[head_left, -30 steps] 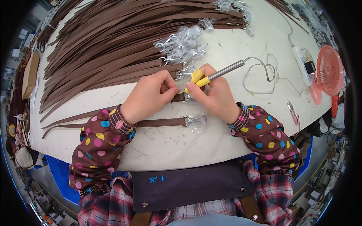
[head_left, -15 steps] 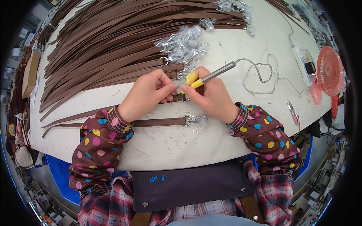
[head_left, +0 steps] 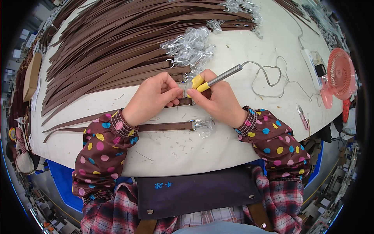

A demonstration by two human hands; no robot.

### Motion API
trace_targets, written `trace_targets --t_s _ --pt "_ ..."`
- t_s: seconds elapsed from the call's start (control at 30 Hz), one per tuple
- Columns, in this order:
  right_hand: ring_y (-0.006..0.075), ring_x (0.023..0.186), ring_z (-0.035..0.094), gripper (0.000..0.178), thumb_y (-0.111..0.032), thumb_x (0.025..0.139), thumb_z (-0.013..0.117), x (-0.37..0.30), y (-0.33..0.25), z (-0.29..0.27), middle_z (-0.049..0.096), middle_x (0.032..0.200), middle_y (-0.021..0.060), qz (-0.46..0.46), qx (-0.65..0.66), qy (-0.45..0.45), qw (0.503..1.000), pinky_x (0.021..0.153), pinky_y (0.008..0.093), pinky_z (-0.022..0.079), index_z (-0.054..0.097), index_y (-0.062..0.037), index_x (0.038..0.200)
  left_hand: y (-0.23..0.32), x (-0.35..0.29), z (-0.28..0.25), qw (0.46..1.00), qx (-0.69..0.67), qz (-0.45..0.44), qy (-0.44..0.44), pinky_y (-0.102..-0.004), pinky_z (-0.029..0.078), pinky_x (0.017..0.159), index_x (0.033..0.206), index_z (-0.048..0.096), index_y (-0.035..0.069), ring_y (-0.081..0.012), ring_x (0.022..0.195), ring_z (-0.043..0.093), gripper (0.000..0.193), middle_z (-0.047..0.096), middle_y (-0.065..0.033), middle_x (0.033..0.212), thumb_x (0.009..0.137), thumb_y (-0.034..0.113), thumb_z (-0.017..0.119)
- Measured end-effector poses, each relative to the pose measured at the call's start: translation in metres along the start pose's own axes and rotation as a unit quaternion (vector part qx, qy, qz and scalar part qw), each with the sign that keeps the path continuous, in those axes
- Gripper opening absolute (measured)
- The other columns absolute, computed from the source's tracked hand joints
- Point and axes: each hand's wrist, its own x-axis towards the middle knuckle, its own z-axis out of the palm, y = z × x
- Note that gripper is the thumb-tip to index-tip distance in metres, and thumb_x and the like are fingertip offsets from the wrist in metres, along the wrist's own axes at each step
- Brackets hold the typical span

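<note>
With one finished-looking brown strap (head_left: 163, 126) lying near and a big strap pile (head_left: 117, 50) waiting far, the left hand (head_left: 152, 99) pinches a strap end (head_left: 184, 101) while the right hand (head_left: 218, 99) grips a yellow-tipped corded heat tool (head_left: 212, 80).

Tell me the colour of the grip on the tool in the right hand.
Yellow grip, on a metal-shafted tool in the right hand; head view.

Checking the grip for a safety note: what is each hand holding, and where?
Right hand holds the corded heating tool by its yellow grip. Left hand pinches the brown strap near its end.
</note>
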Motion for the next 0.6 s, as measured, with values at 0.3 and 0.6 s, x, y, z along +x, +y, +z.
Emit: trace_targets --t_s 0.3,0.6 --pt "0.0194 0.057 0.058 0.025 -0.016 0.085 0.064 0.0001 -0.0007 -0.0001 0.059 0.070 0.0099 0.002 -0.007 -0.002 1.000 0.052 0.0290 0.045 0.044 -0.0032 0.092 0.0000 0.0002 -0.0001 1.000 0.003 0.001 0.000 -0.0198 0.049 0.060 0.087 0.051 0.000 -0.0072 0.070 0.060 0.014 0.063 -0.0047 0.079 0.091 0.011 0.058" --pt "0.0148 0.058 0.059 0.024 -0.016 0.085 0.065 -0.0007 -0.0013 -0.0022 0.059 0.071 0.0073 -0.001 0.003 0.006 1.000 0.052 0.0264 0.045 0.046 -0.0031 0.092 0.0058 -0.0059 -0.0065 0.988 0.142 0.051 0.011 -0.0243 0.049 0.060 0.090 0.052 0.003 -0.0113 0.070 0.060 0.019 0.061 -0.0044 0.083 0.086 0.017 0.064"
